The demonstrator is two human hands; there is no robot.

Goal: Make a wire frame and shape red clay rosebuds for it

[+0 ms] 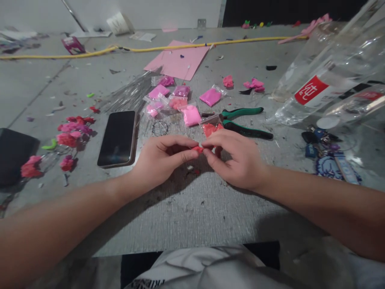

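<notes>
A small red piece of modelling clay (197, 149) is pinched between the fingertips of both hands, just above the grey table. My left hand (159, 156) grips it from one side, thumb and forefinger closed. Opposite, my right hand (240, 156) holds the other side with its thumb and fingers bent together. Right behind the right hand's fingers lies a clear bag of red clay (212, 129), partly hidden. Green-handled pliers (240, 120) rest beyond it. Several small bags of pink and purple clay (191, 115) lie farther off, near a coil of thin wire (160, 128).
A phone (116, 138) lies left of my hands, with pink and red clay flowers (73, 130) beyond it. Thin wires (129, 92) and pink paper (180, 60) are farther back. Plastic bottles (313, 92) and keys (323, 138) sit right. A yellow cable (168, 49) crosses behind.
</notes>
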